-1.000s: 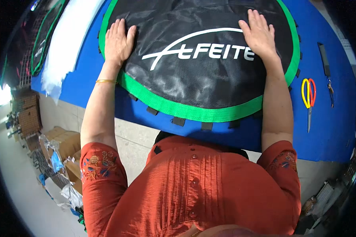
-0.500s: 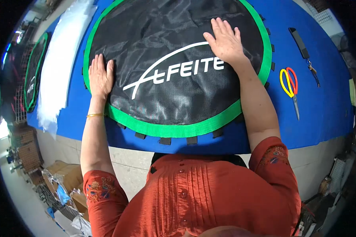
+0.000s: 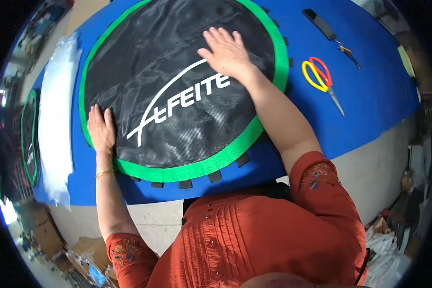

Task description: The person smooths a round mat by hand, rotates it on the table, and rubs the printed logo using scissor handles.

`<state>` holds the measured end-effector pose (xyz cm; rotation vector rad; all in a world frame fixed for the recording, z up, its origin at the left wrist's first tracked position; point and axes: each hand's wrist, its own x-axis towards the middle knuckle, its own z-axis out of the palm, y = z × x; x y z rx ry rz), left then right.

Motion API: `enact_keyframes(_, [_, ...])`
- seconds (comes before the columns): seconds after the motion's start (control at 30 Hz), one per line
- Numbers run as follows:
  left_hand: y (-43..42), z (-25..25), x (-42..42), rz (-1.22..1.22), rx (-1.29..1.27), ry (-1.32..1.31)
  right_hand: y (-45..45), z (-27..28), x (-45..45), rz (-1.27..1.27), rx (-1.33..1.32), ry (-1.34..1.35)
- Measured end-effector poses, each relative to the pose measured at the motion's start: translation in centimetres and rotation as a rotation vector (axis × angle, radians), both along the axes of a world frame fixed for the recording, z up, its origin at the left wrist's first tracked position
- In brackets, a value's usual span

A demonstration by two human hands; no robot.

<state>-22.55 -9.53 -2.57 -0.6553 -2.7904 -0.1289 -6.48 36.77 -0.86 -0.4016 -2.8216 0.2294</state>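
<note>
Nearest us, short black tabs (image 3: 214,176) stick out from under the green border (image 3: 185,172) of the round trampoline mat (image 3: 197,134), which lies spread on the blue-covered desk (image 3: 369,96). We judge the border the firmest part and would take hold there, with both hands well apart, since the middle would probably sag if lifted from one side. Our left hand (image 3: 101,133) lies flat over the mat's left near edge, fingers extended, grasping nothing. Farther in, the black mesh shows soft ripples and a sheen; we expect it to be light, pliable, rather slippery and hardly fragile. Our right hand (image 3: 225,53) rests palm down above the white lettering (image 3: 192,98), open and empty. To the right lie red-and-yellow-handled scissors (image 3: 324,81), their blades pointing towards our side; beyond them is a narrow black case (image 3: 319,24).
</note>
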Motion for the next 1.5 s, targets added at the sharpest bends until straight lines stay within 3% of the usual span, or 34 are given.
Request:
enact_keyframes(0.13, [0.2, 0.0, 0.1, 0.000, -0.003, 0.011, 0.5, -1.0, 0.3, 0.067, -0.018, 0.097])
enact_keyframes(0.23, [0.2, 0.0, 0.0, 0.005, 0.000, 0.020, 1.8, -0.2, 3.4, 0.172, -0.178, 0.098])
enact_keyframes(0.4, [0.4, -0.2, 0.3, 0.010, 0.002, 0.043, 6.0, 3.4, 14.0, -0.142, 0.016, 0.151])
enact_keyframes(0.5, [0.6, 0.0, 0.5, 0.011, -0.004, 0.048, 10.7, 1.8, 21.6, -0.386, 0.112, 0.142])
enact_keyframes(0.63, [1.0, 0.3, 0.8, 0.008, -0.019, 0.072, 10.7, 3.6, 28.6, -0.626, -0.055, -0.086])
enact_keyframes(0.7, [1.1, 0.3, 1.0, -0.001, -0.024, 0.079, 11.9, 1.0, 30.6, -0.550, 0.100, 0.013])
enact_keyframes(0.93, [1.0, 0.1, 1.3, -0.004, -0.077, 0.097, 8.6, 2.5, 29.6, -0.565, 0.255, -0.102])
enact_keyframes(1.27, [1.6, 1.1, 3.5, -0.003, -0.101, 0.035, 3.1, 6.0, 27.5, -0.654, 0.136, -0.238])
enact_keyframes(1.5, [1.5, 0.8, 3.4, -0.006, -0.105, 0.065, 4.1, 7.3, 26.6, -0.803, -0.284, -0.164])
